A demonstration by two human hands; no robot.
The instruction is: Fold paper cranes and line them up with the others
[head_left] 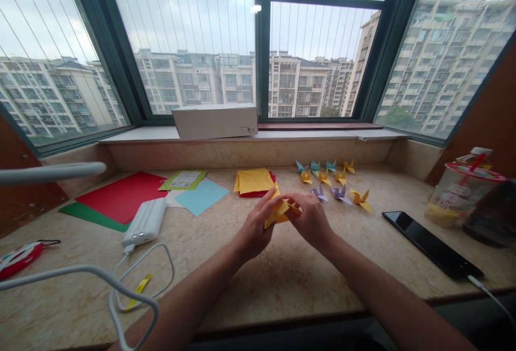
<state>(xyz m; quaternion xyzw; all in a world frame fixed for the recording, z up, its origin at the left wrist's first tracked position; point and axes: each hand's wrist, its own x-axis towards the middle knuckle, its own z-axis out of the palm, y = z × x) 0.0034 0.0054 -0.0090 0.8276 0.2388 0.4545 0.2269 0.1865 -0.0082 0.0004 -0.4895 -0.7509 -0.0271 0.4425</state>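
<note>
At the far left edge of the surface (pixel 282 281) lies one red-and-white object (pixel 18 257), too cut off to identify, with one white cable (pixel 133 270) looping beside it and one small yellow strip (pixel 139 286) inside the loop. Next come one red sheet (pixel 121 195) lying over one green sheet (pixel 91 215), and one white power bank (pixel 145 222) touching the red sheet's near corner, the cable plugged into it. Behind that lie one green printed card (pixel 183 179) and one blue sheet (pixel 201 196). One white box (pixel 215 121) stands on the sill (pixel 322 135). A yellow stack (pixel 253 180) rests on a few red sheets just ahead of the hands. The left hand (pixel 253 227) and right hand (pixel 312 219) meet at the centre, just above the surface. Both sets of fingers are closed on one folded paper (pixel 278 212), yellow. The left thumb and fingertips pinch its left side, the right fingertips pinch its pointed right end, and the rest hangs down between them. To the right stand ten cranes (pixel 330 179): three teal, five yellow and two purple, set in loose rows just beyond the right hand. Further right, one black phone (pixel 431 243) lies flat, a cable at its near end. One clear cup (pixel 463 190) with a red lid and straw stands near the wall.
</note>
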